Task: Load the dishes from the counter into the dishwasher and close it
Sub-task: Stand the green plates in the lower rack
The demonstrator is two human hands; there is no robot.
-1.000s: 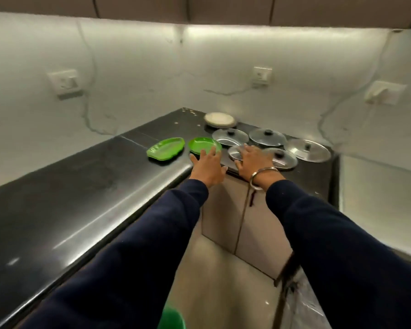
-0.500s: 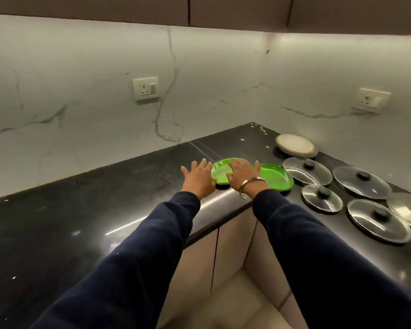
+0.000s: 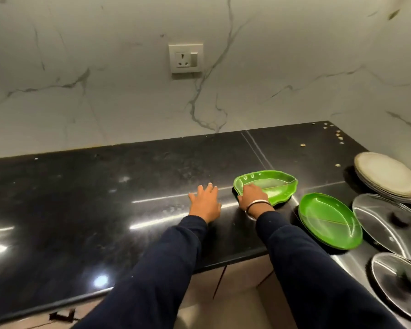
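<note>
Right hand [image 3: 252, 194] rests on the near rim of the leaf plate [image 3: 271, 186] (grip unclear). Left hand [image 3: 204, 201] lies flat, fingers spread, on the counter [image 3: 105, 198]. Round plate [image 3: 330, 220] sits at four o'clock from the leaf plate.

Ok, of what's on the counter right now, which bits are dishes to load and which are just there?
To load:
leaf-shaped green dish, right hand resting on it
oval green plate
stack of beige plates
two glass lids

Just there:
wall socket
crumbs near the corner
left hand lies flat on the black counter
</note>
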